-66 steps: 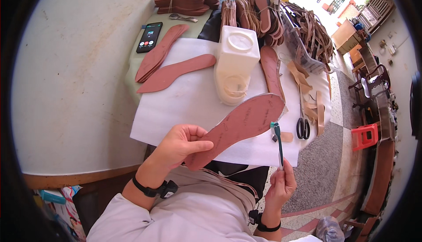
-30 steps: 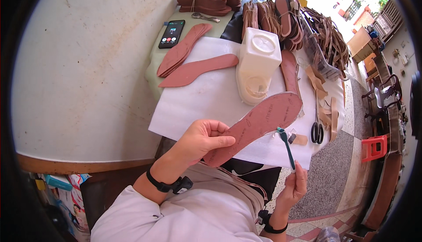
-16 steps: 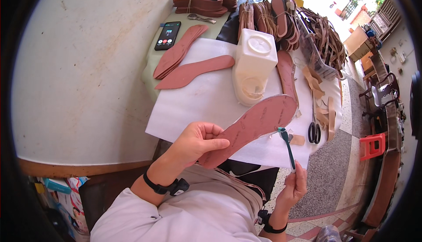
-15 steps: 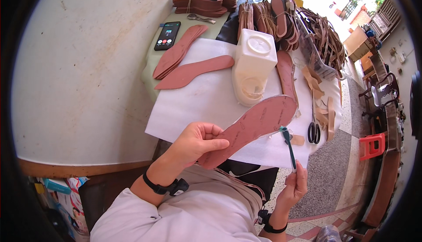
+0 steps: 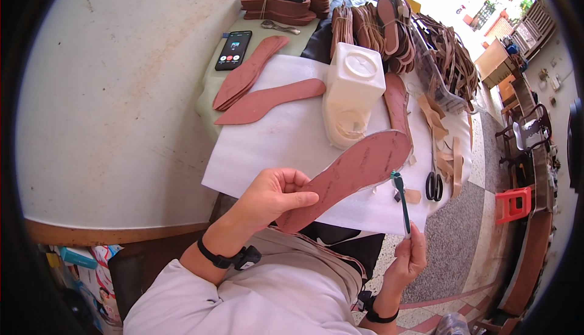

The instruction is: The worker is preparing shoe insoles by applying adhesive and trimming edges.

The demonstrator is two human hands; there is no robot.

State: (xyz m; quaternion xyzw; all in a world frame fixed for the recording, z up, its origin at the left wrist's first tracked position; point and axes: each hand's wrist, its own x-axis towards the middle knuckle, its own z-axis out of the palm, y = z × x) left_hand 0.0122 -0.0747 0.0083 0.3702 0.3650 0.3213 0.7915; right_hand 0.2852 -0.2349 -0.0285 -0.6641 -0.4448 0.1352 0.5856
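My left hand [image 5: 271,195] pinches the narrow end of a reddish-brown insole [image 5: 359,168], thumb on top, and holds it up over the white sheet. In my right hand [image 5: 410,256] is a green toothbrush [image 5: 403,204], gripped near the end of its handle. Its bristle head is at the insole's right edge, near the wide end; whether it touches cannot be made out. Just beyond the insole stands a cut-open white plastic container [image 5: 360,82] with a cream-coloured substance at its opening. Another insole [image 5: 396,104] lies partly behind the container and the held one.
A white foam sheet [image 5: 255,158] covers the near tabletop. Left lie a single insole [image 5: 274,100], an insole stack [image 5: 250,72] and a phone [image 5: 233,50]. Black-handled scissors [image 5: 434,184] and tan scraps [image 5: 447,128] lie right. Bundled insoles [image 5: 277,8] and a strap-filled plastic box [image 5: 447,95] stand behind.
The toothbrush head has shifted slightly right and up along the insole's edge. My left hand and the insole stay almost still; the whole view has moved a little.
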